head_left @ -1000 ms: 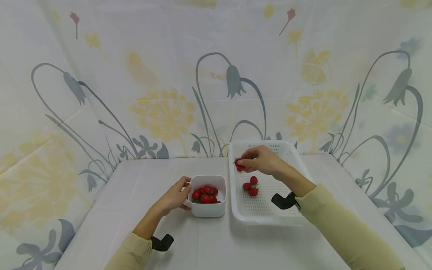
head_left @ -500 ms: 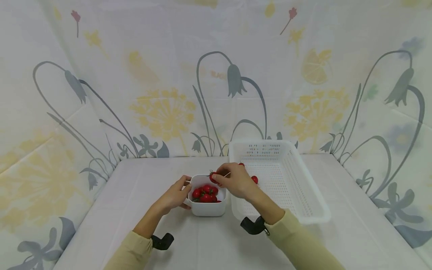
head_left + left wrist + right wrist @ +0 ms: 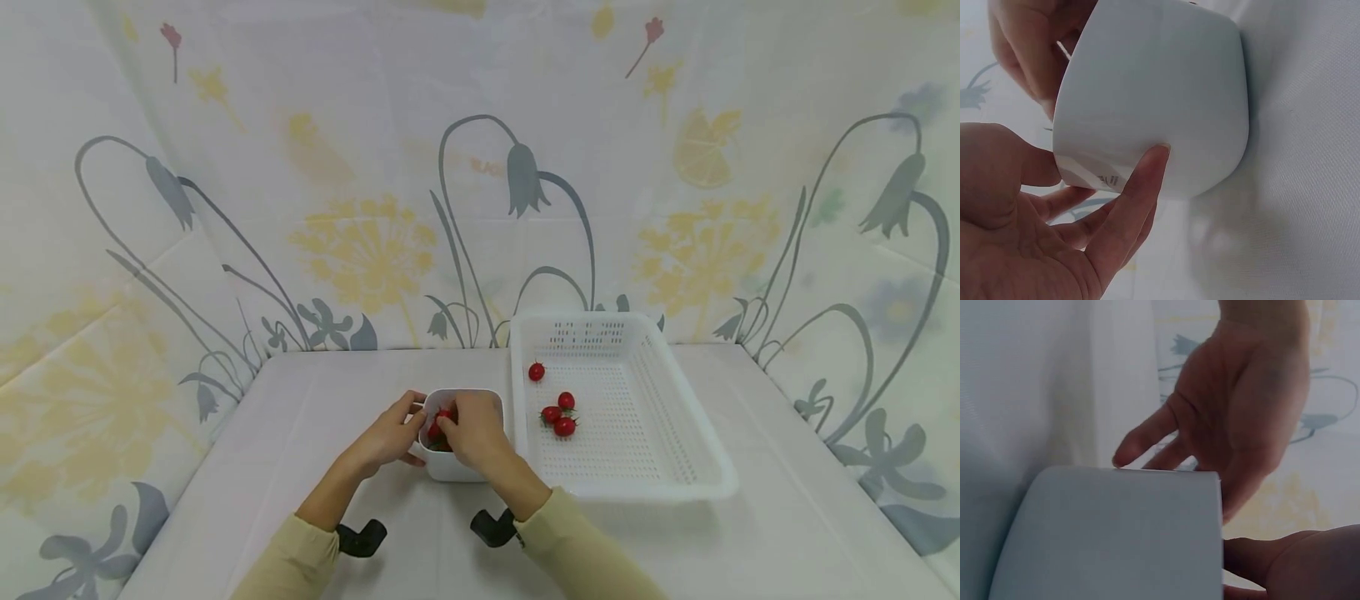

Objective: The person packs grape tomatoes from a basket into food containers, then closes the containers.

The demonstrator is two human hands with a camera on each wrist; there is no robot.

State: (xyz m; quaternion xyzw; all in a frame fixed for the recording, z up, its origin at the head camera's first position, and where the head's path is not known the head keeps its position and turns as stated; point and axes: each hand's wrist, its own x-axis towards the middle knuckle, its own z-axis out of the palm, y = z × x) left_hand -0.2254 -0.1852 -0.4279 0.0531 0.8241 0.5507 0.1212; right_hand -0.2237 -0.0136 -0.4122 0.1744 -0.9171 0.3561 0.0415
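Observation:
A small white container [image 3: 457, 472], filled with several red cherry tomatoes [image 3: 435, 432], stands on the white-covered table. My left hand [image 3: 389, 432] holds its left side; the left wrist view shows the thumb at the rim and fingers [image 3: 1138, 187] against the outer wall. From the right, my right hand [image 3: 478, 429] reaches down into the container and pinches a cherry tomato [image 3: 444, 414] near the left wall. Most of that hand's fingertips are hidden inside, and in the right wrist view the container wall [image 3: 1116, 537] blocks the contents.
A larger white perforated basket [image 3: 633, 433] stands just right of the container. One cherry tomato [image 3: 536, 372] lies near its back left, and a cluster of three [image 3: 565, 426] sits further forward. A flower-printed cloth [image 3: 360, 167] hangs behind the table [image 3: 337, 375].
My right hand has carried a cherry tomato from the basket leftward to the container and lowered it inside. My left hand has stayed at the container's side.

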